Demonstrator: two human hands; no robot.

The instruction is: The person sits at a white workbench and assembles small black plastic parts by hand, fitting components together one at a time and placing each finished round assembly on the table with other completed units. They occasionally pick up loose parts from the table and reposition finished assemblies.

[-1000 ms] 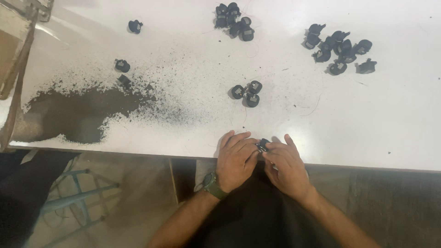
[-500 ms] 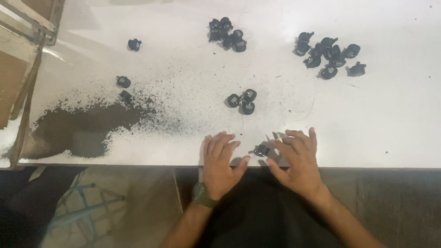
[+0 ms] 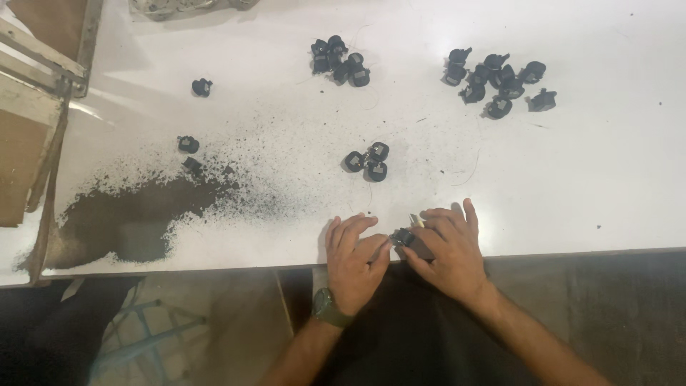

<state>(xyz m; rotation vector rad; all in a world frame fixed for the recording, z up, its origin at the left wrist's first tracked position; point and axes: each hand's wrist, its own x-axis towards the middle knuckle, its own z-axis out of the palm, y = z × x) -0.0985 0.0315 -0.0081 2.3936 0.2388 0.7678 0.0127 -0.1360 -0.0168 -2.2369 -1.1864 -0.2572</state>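
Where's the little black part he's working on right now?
The black part sits at the table's near edge, pinched between left hand and right hand.

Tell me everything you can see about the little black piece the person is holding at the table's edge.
The small black part looks like dark plastic, much like the loose ones scattered on the white table. It sits at the near edge, pinched between the left hand and the right hand, whose fingers cover most of it. A pale metallic bit shows at its top. Its exact shape is hidden.
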